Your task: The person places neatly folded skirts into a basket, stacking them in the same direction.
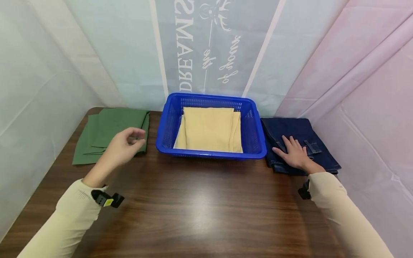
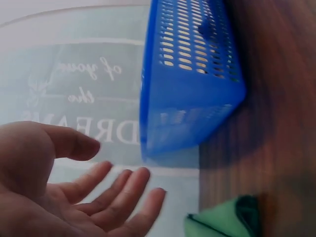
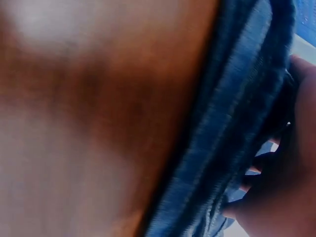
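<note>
A folded pair of dark blue jeans [image 1: 290, 129] lies on the right of the table, its stacked layers close up in the right wrist view. My right hand [image 1: 294, 154] rests on the jeans with its fingers spread. On the left is a folded green garment [image 1: 116, 122]. My left hand [image 1: 126, 145] is over its right part in the head view, fingers loosely bent and holding nothing; the left wrist view shows thumb and fingers apart. Between the hands stands a blue plastic basket [image 1: 211, 154] with a folded pale yellow garment [image 1: 208, 129] inside.
The brown wooden table [image 1: 200, 200] reaches back to a hanging cloth [image 1: 216, 46] with mirrored lettering. Pale cloth [image 1: 35, 82] also hangs along the left side, and pinkish cloth [image 1: 377, 118] along the right. The basket's perforated side [image 2: 192, 98] rises near my left hand.
</note>
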